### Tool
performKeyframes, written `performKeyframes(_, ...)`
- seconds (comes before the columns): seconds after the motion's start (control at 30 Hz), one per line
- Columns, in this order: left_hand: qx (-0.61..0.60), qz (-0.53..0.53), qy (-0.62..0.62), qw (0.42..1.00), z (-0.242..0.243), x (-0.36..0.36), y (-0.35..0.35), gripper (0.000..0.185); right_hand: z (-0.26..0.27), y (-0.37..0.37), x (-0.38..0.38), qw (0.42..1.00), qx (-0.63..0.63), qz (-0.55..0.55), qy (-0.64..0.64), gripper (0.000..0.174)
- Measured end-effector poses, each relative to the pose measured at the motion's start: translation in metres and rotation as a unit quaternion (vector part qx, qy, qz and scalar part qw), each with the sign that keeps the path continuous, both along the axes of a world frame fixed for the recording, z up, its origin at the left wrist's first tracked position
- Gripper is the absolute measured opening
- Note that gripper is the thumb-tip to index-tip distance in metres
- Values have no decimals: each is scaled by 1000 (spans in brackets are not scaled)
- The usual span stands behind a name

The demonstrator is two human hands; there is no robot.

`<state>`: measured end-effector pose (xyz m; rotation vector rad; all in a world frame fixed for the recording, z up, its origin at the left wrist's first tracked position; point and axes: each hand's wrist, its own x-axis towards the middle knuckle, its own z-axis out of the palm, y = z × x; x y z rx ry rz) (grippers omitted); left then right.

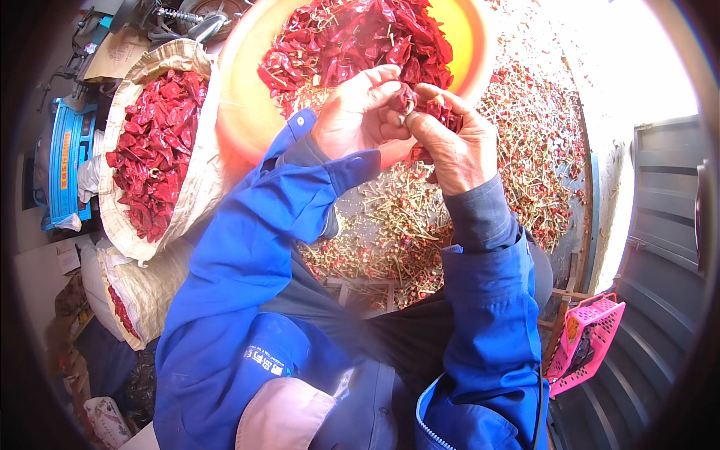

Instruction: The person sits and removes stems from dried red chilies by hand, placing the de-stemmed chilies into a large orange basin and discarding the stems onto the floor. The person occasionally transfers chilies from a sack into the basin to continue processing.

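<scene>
My left hand (360,112) is at the near rim of a large orange basin (242,118), its fingers closed around a dried red chili pepper (404,99). Close against it, my right hand (464,143) pinches the pale stem end of that pepper between thumb and forefinger. More dried red chilies (444,111) are tucked inside my right palm, and some poke out below it near the wrist. Beyond both hands, a heap of glossy dried chilies (360,42) fills much of the basin.
Left of the basin stands an open woven sack (197,163) of red chilies (160,152), with another sack (157,281) nearer me. Loose stems and red bits (534,152) cover the floor. A pink plastic basket (596,337) is at right, beside a grey metal door (664,236).
</scene>
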<state>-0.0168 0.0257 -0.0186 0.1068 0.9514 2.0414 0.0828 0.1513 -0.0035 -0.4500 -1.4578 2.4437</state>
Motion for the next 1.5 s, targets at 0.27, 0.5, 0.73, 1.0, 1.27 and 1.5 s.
performKeyframes(0.27,-37,-12,-18,999,15,16,4,19,-10,-6,-2,987,150,10,65,30)
performKeyframes(0.5,-294,-34,330,897,28,6,0,19,-15,-4,-4,966,246,-34,74,26)
performKeyframes(0.73,-158,-31,423,892,40,-1,-11,21,-12,-1,-1,953,300,-18,34,21)
performKeyframes(1.0,-194,-39,409,891,31,-5,-11,11,-16,-3,-1,956,294,4,7,20)
performKeyframes(1.27,-199,52,735,646,24,-5,-7,9,-18,1,-3,962,257,73,-50,13)
performKeyframes(1.5,-215,69,768,599,23,3,-5,7,-21,2,1,959,266,88,-47,13)
